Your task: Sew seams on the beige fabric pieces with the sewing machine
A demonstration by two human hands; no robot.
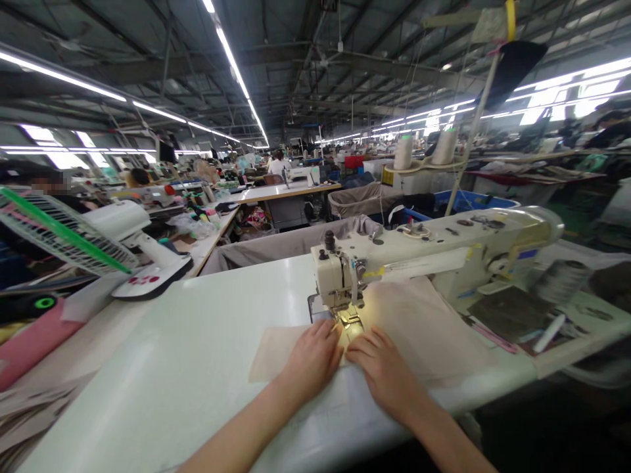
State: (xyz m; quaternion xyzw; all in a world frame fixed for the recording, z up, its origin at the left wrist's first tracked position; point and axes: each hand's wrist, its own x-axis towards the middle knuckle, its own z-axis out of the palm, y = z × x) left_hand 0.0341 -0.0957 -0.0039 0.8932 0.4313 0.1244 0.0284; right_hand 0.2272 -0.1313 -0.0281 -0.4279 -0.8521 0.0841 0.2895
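Dark roof [290, 46]; strip lights [231, 59]; bright windows [594, 98]

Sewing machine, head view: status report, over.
Left hand on pale fabric, right hand alongside. Both close to the sewing machine head. Fabric partly hidden by left hand; fan off left.

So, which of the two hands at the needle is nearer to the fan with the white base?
Left. The left hand is on the beige cloth, to the right of the fan; the right hand is further right, beyond the left one.
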